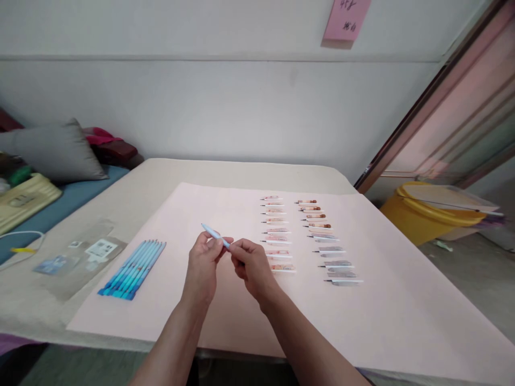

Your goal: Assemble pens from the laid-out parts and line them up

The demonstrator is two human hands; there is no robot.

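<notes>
Above the middle of the pink sheet (pixel 237 316), my two hands hold one light blue pen (pixel 212 232) between them. The fingers of my left hand (pixel 204 260) are closed round its barrel, with the tip pointing up and left. My right hand (pixel 251 265) pinches the other end, which the fingers partly hide. To the left lies a row of blue pens (pixel 134 268), side by side. Right of my hands are a column of refills with pinkish patterned pieces (pixel 277 230) and another with brown and grey pieces (pixel 332 249).
Clear plastic packets (pixel 94 249) lie at the table's left. Beyond them are a grey cushion (pixel 52 150) and a cream basket (pixel 30 201). A yellow bin (pixel 426 212) stands off the right side. A pink note (pixel 346 21) hangs on the wall behind the table.
</notes>
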